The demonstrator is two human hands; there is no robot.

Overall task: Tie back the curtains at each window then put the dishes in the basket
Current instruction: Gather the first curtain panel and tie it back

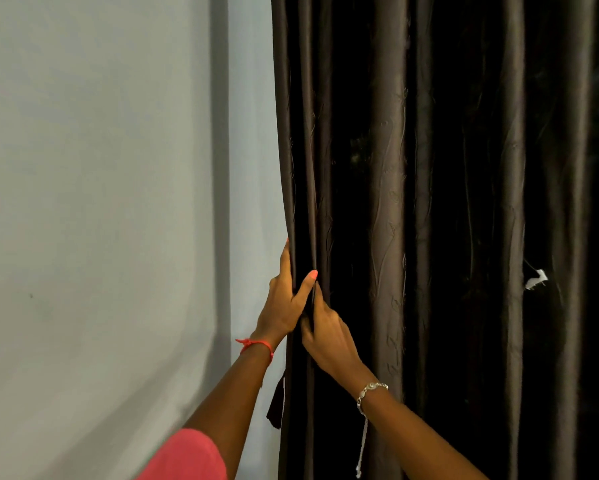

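A dark brown pleated curtain [388, 168] hangs from top to bottom over the right half of the view. My left hand [284, 303] grips its left edge, fingers behind the fabric and thumb in front. Just below and to the right, my right hand [325, 330] holds the first folds, with its fingers tucked into the cloth. The two hands touch each other. A dark tassel or tie-back strip [276, 407] dangles below my left wrist along the curtain's edge. No dishes or basket are in view.
A pale grey wall [94, 220] fills the left half, with a vertical corner or frame line [220, 168] beside the curtain. A small white hook or clip [537, 278] shows between folds at the right. Dark window glass lies at the far right edge.
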